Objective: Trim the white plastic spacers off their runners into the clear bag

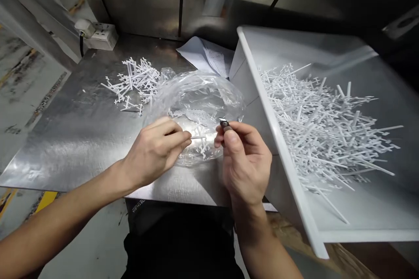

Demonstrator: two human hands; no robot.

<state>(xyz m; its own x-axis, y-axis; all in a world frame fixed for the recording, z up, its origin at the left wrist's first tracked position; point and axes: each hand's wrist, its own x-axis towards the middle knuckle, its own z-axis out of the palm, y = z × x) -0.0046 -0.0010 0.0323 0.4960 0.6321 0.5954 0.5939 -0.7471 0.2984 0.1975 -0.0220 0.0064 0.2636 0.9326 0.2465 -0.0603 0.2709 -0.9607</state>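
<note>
Where the grey brushed-metal tabletop [75, 126] is seen at the left, a loose pile of thin, branched white pieces [139, 78], apparently plastic, is spread across it, just beside the bag. Nearer the person, a slim white stick-like piece with small side branches [197, 137] is pinched at its left end between the thumb and fingers of the left hand [185, 137]. It is held out level, in front of the bag's mouth, towards the right hand; whether its far end is touched there cannot be told. By its looks, very light weight and a fairly stiff stem are to be expected, with thin branches that could be snapped, so the plain stem is best gripped, lightly, clear of the branches.

Between and beyond the hands, a crumpled clear plastic bag [193, 80] is spread with its mouth open, and a few similar white pieces are seen in it. A small cutter with a dark handle and a short metal blade [224, 124] is gripped by the thumb and curled fingers of the right hand [226, 131], blade upward. Farther right, a large white open bin [266, 100] is filled part-way with a tangled heap of such pieces [321, 130], mostly below its rim.
</note>
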